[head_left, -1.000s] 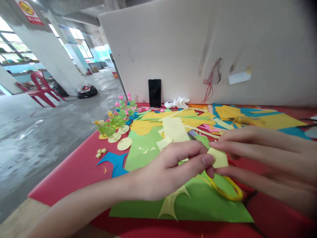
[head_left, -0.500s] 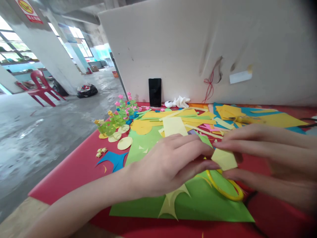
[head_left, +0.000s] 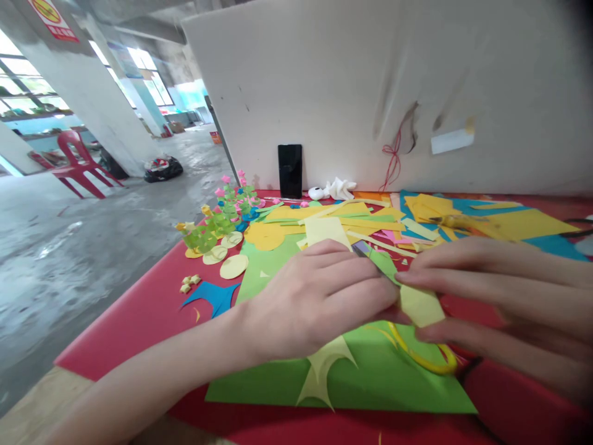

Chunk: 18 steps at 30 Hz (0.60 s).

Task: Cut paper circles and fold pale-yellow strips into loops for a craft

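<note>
My right hand (head_left: 500,296) pinches a small folded piece of pale yellow paper (head_left: 420,305) between thumb and fingers. My left hand (head_left: 319,300) is closed at the left edge of that piece, its fingertips partly hidden behind its knuckles. Both hands are above a green sheet (head_left: 370,383), which bears a pale yellow offcut (head_left: 324,371) with curved edges. Beneath the folded piece shows the yellow handle (head_left: 428,361) of a tool. A pale yellow rectangle of paper (head_left: 327,231) lies just beyond my left hand.
Paper strips (head_left: 352,217) lie along the back of the red table (head_left: 125,327). A black phone (head_left: 290,172) leans against the white board (head_left: 333,80). At the left stand green paper plants (head_left: 204,232), near pale discs (head_left: 234,267), small stars (head_left: 186,285) and a blue offcut (head_left: 214,298).
My left hand's fingers have curled in and its thumb is now hidden. The folded paper has tilted and shifted slightly down and right.
</note>
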Each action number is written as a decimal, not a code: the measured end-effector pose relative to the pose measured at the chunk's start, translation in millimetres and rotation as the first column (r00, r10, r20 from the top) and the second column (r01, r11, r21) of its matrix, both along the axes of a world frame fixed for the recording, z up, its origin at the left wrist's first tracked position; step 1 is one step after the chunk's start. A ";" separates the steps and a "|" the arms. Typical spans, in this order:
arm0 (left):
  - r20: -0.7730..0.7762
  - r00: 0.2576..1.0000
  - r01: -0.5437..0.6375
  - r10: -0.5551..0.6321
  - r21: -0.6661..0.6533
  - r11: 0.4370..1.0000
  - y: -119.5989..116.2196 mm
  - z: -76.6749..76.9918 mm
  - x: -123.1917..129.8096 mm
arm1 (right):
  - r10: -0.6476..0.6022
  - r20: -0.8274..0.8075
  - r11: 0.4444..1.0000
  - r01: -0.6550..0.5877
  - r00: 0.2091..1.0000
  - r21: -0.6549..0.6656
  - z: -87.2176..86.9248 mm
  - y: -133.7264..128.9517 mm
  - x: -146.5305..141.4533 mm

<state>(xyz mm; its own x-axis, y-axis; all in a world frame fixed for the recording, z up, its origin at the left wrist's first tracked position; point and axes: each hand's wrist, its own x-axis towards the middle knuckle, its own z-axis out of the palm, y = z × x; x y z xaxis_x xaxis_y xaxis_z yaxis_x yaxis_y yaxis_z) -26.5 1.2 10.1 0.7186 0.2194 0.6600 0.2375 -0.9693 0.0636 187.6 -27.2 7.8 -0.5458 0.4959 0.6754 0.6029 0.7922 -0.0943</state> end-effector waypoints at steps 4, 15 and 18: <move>-0.012 1.000 0.012 -0.011 0.023 1.000 0.5 -0.7 -0.3 | 0.007 -0.010 1.000 -0.007 1.000 -0.001 -0.2 0.7 -1.2; -0.022 0.998 0.061 -0.059 0.087 0.994 4.1 -3.1 -1.5 | 0.020 0.018 1.000 -0.020 1.000 -0.005 -1.5 3.6 -2.0; -0.021 0.997 0.078 -0.076 0.102 0.992 4.1 -3.1 -1.1 | 0.034 0.024 0.999 -0.034 0.999 -0.007 -1.1 4.1 -1.8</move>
<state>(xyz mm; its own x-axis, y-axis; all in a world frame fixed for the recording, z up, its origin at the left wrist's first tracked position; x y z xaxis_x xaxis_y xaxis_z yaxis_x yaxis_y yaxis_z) -27.6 5.3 7.0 0.7419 0.0951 0.6637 0.1623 -0.9859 -0.0402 185.8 -23.1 6.7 -0.5784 0.4812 0.6587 0.5776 0.8118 -0.0858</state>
